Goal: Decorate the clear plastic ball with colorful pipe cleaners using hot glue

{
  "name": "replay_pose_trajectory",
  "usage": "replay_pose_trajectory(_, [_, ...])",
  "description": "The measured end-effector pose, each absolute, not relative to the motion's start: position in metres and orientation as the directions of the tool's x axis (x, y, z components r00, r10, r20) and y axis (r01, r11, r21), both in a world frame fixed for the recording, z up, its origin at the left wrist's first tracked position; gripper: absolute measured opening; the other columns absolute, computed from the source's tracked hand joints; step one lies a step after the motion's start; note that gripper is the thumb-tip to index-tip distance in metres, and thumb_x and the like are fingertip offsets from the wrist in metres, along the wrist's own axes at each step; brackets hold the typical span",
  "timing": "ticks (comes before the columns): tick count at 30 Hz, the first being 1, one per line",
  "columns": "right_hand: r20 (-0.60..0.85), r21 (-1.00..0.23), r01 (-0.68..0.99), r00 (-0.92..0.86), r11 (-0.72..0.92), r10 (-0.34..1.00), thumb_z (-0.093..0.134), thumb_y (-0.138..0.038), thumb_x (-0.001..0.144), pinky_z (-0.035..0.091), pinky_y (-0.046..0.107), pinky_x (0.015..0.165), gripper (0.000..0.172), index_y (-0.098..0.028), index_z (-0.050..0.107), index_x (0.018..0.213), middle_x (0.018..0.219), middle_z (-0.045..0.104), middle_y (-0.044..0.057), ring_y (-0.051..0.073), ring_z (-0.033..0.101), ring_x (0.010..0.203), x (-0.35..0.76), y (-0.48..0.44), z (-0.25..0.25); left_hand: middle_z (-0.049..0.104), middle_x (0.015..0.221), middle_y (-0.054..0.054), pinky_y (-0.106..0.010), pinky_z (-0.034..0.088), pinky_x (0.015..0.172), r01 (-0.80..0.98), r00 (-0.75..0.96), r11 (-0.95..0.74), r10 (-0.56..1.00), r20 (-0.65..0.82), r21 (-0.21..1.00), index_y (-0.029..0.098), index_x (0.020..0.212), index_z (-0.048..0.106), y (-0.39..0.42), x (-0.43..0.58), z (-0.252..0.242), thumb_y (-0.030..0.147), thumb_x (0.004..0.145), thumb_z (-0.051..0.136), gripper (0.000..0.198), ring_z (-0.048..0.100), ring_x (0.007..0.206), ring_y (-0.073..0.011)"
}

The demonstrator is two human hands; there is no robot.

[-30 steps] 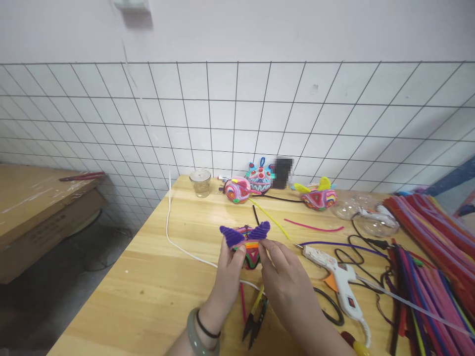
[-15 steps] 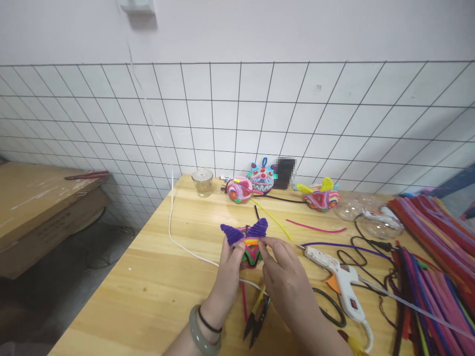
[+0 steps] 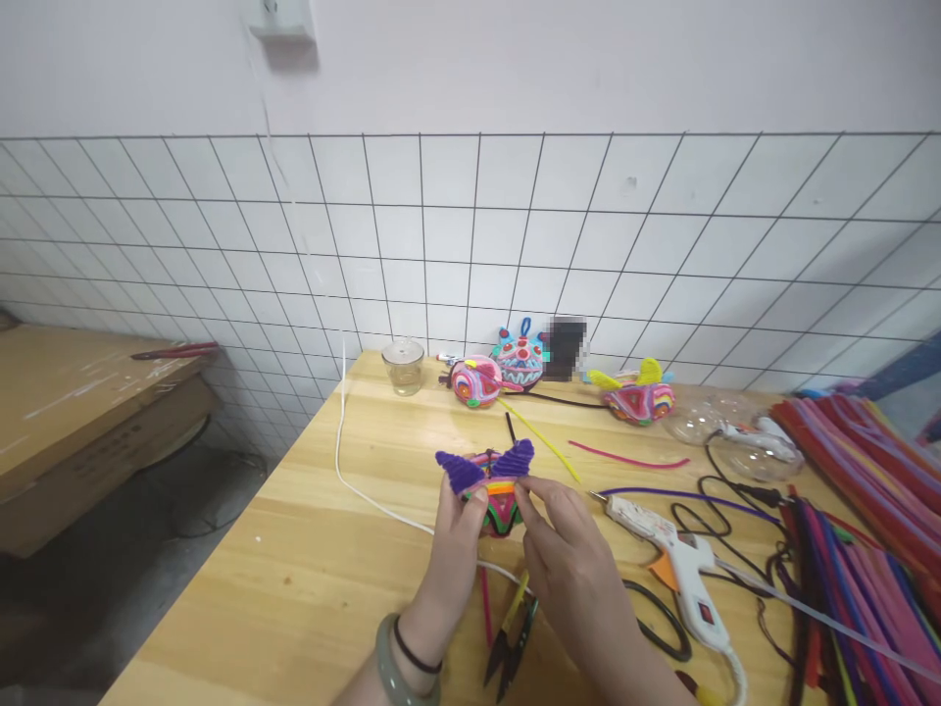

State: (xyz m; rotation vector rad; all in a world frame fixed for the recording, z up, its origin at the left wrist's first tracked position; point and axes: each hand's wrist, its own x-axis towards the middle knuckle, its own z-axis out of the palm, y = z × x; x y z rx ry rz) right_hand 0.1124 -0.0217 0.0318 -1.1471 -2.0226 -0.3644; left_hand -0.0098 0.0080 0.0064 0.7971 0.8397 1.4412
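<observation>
While the left hand clasps the purple-eared figure above the surface, the right hand pinches its edge; versus earlier, the ear on that side tilts further outward. Snips lie nearby.

"What sort of place is this?"
"A craft workshop, by its look: the pale wooden worktop carries a white plastic glue gun, dark metal snips, multicoloured fuzzy stems and bright striped ornaments."
</observation>
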Motion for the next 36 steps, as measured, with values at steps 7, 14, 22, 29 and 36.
replay_pose_trajectory(7, [0.751,-0.132,0.819,-0.286,0.559,0.596,0.041,0.001,0.084,0.056,0.041,0.076,0.034,-0.013,0.058,0.110,0.102,0.061,0.015,0.023,0.059,0.094,0.113,-0.023,0.032,0.062,0.125,-0.009,-0.040,0.039,0.103,-0.482,0.022,-0.015,0.999,0.030,0.876,0.022,0.119,0.053,0.007,-0.010,0.007,0.035,0.080,0.062,0.042,0.055,0.119,-0.0255])
replay_pose_trajectory(14, [0.742,-0.132,0.819,-0.291,0.558,0.604,0.041,0.003,0.083,0.055,0.043,0.079,0.037,-0.012,0.056,0.113,0.105,0.059,0.016,0.024,0.057,0.097,0.114,-0.023,0.027,0.059,0.128,-0.009,-0.038,0.039,0.102,-0.395,0.005,-0.098,0.994,0.108,0.913,0.022,0.120,0.052,0.005,-0.012,0.014,0.034,0.082,0.059,0.040,0.053,0.121,-0.0247])
replay_pose_trajectory(22, [0.746,-0.117,0.809,-0.312,0.577,0.589,0.042,0.001,0.085,0.055,0.043,0.080,0.035,-0.013,0.055,0.114,0.106,0.060,0.016,0.025,0.057,0.100,0.115,-0.022,0.027,0.059,0.129,-0.009,-0.038,0.039,0.102,-0.404,-0.005,-0.100,0.994,0.107,0.909,0.022,0.121,0.051,0.004,-0.013,0.016,0.033,0.082,0.059,0.041,0.053,0.121,-0.0242])
replay_pose_trajectory(29, [0.738,-0.118,0.791,-0.335,0.601,0.586,0.043,-0.001,0.086,0.053,0.046,0.082,0.037,-0.014,0.054,0.118,0.108,0.059,0.016,0.027,0.056,0.103,0.119,-0.021,0.026,0.062,0.123,-0.008,-0.040,0.040,0.101,-0.474,0.017,-0.076,0.995,0.095,0.877,0.023,0.117,0.054,0.006,-0.013,0.012,0.035,0.080,0.062,0.040,0.055,0.117,-0.0253])
replay_pose_trajectory(36, [0.712,-0.223,0.780,-0.279,0.584,0.644,0.046,-0.002,0.085,0.051,0.046,0.081,0.034,-0.012,0.056,0.115,0.110,0.056,0.018,0.028,0.055,0.103,0.112,-0.024,0.032,0.061,0.124,-0.009,-0.039,0.042,0.100,-0.490,0.019,-0.065,0.996,0.085,0.869,0.023,0.118,0.052,0.003,-0.014,0.012,0.033,0.081,0.062,0.039,0.056,0.117,-0.0245])
